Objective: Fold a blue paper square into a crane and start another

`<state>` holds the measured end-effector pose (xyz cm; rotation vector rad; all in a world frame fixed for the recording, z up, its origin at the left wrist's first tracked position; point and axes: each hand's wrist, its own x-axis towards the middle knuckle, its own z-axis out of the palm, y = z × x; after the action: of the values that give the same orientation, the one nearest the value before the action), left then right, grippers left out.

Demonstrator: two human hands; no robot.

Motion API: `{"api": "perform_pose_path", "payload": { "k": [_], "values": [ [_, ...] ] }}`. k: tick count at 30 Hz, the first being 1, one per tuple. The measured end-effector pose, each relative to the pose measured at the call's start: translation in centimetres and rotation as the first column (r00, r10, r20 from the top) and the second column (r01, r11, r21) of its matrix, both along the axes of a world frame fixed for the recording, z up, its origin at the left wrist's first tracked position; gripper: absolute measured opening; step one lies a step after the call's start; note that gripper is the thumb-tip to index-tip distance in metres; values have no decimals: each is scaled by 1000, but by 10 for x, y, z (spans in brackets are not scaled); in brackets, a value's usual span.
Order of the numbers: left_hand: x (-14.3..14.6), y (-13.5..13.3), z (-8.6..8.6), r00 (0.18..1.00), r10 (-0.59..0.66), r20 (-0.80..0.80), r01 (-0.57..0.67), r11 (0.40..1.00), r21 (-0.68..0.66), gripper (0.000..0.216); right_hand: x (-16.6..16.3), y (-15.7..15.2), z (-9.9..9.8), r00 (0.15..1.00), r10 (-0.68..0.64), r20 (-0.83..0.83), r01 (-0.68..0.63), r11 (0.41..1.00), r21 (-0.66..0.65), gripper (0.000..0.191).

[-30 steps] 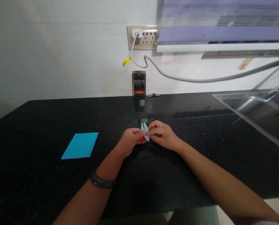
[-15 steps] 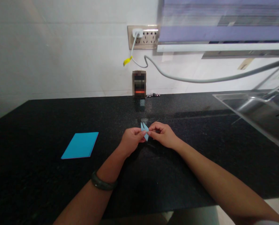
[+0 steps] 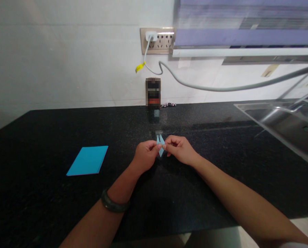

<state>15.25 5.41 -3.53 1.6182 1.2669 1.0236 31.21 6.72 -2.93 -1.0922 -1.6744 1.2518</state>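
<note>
A small light-blue piece of folded paper (image 3: pixel 161 151) is pinched between my two hands over the black countertop. It has two points at its upper end with a slit between them, and one point at the bottom. My left hand (image 3: pixel 146 155) grips its left edge with thumb and fingers. On its right edge, the thumb and forefinger of my right hand (image 3: pixel 181 150) are closed. Both thumbs almost meet at the paper's middle. A stack of bright blue square paper (image 3: pixel 88 161) lies flat on the counter, left of my hands.
The black countertop (image 3: pixel 47 134) runs to a white tiled wall. A phone-like object (image 3: pixel 153 92), blurred out, leans there beside a beaded string (image 3: pixel 169 105). A grey cable (image 3: pixel 210 88) runs from a wall socket (image 3: pixel 160 46). At the right is a steel sink (image 3: pixel 285 120).
The folded paper has turned slightly, so its two upper points now face more upright with the slit in the middle. My hands have barely moved and keep their pinch.
</note>
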Motion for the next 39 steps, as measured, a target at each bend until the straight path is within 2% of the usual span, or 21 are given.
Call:
{"api": "perform_pose_path", "payload": {
  "k": [4, 7, 12, 17, 21, 25, 32, 39],
  "values": [
    [4, 1, -1, 975, 32, 221, -4, 992, -126, 20, 0, 2, -1, 997, -68, -30, 67, 997, -40, 20],
    [4, 1, 1, 951, 67, 303, -21, 988, -154, 17, 0, 3, -4, 996, -79, -48, 77, 996, -50, 23],
    [3, 1, -1, 952, 59, 299, -23, 992, -122, 15, 1, 4, -8, 999, -38, -25, 37, 999, -31, 24],
    [6, 0, -2, 909, 97, 405, -9, 977, -215, 19, 2, 4, -5, 994, -105, 21, 104, 993, 54, 26],
    [7, -1, -1, 869, 170, 464, -31, 956, -291, 20, 1, 3, -2, 997, -75, 4, 75, 997, -13, 27],
    [6, -1, -2, 860, 176, 478, -19, 949, -313, 21, -2, 3, -2, 997, -47, -66, 41, 995, -88, 28],
    [7, -1, -2, 846, 164, 507, 5, 949, -315, 27, 1, 4, -4, 992, -91, -82, 87, 995, -58, 28],
    [7, 0, -2, 845, 184, 503, -16, 947, -321, 23, 1, 4, -1, 997, -46, -63, 44, 999, -27, 27]
  ]
}}
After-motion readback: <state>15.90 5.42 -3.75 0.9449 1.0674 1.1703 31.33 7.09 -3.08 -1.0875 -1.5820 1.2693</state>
